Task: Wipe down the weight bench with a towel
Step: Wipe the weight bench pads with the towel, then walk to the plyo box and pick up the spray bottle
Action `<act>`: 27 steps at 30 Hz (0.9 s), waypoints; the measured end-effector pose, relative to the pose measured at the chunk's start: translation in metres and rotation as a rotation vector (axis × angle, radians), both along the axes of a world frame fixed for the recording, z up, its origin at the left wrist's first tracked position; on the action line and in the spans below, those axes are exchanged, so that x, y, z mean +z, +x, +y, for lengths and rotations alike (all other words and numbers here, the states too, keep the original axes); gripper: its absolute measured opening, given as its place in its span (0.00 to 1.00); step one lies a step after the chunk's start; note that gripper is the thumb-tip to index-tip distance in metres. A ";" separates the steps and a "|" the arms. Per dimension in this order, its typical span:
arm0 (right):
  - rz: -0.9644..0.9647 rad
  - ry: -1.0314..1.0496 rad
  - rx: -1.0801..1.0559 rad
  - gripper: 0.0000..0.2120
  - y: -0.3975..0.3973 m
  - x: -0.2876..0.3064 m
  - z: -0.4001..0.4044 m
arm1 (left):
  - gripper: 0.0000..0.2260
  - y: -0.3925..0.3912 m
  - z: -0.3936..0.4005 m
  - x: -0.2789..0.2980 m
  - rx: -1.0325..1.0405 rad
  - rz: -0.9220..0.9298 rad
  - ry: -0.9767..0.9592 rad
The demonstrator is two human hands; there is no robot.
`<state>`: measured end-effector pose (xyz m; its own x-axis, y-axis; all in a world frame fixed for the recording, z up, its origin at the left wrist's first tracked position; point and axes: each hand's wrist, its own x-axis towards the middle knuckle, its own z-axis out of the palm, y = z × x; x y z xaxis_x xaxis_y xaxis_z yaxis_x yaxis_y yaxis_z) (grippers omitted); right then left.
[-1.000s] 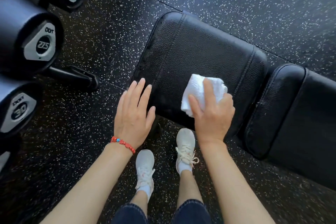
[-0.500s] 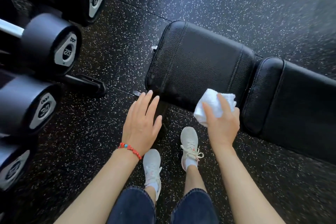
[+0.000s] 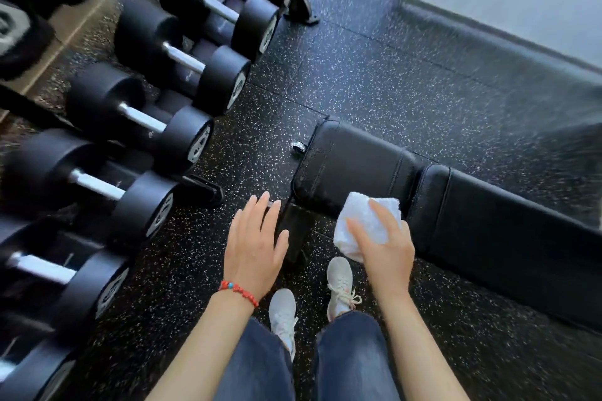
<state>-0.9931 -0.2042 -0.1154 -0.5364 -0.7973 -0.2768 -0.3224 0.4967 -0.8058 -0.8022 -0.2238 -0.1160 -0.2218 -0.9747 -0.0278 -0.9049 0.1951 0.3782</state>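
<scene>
Left hand (image 3: 255, 246) open, empty; right hand (image 3: 384, 249) grips towel (image 3: 366, 218) at bench (image 3: 358, 169) near edge, I note its long axis runs toward lower right, right hand nearer.

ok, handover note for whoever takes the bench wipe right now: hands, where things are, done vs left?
Left hand: open, fingers straight, holding nothing, over the floor by the seat end of the bench.
Right hand: grips the folded white towel at the near edge of the seat pad; contact with the pad can't be confirmed.
Back pad runs off to the right.
Done: can't tell from this view which areas are wiped.
Left: probably the back pad at least; recheck the seat pad.
</scene>
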 end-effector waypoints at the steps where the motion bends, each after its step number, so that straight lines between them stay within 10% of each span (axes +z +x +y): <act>1: -0.024 -0.006 0.018 0.19 0.004 0.012 0.000 | 0.19 0.002 0.002 0.013 0.004 -0.002 -0.014; 16: 0.022 -0.093 0.423 0.19 0.028 0.125 -0.009 | 0.21 0.026 0.036 0.146 0.141 -0.110 -0.179; 27: -0.016 -0.166 0.845 0.18 0.037 0.170 -0.039 | 0.19 0.012 0.088 0.186 0.625 -0.193 -0.199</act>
<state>-0.9561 -0.2431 0.0544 0.2578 -0.9582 -0.1241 -0.5192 -0.0290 -0.8541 -0.7906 -0.1362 0.0699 0.3757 -0.9086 0.1827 -0.9177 -0.3373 0.2098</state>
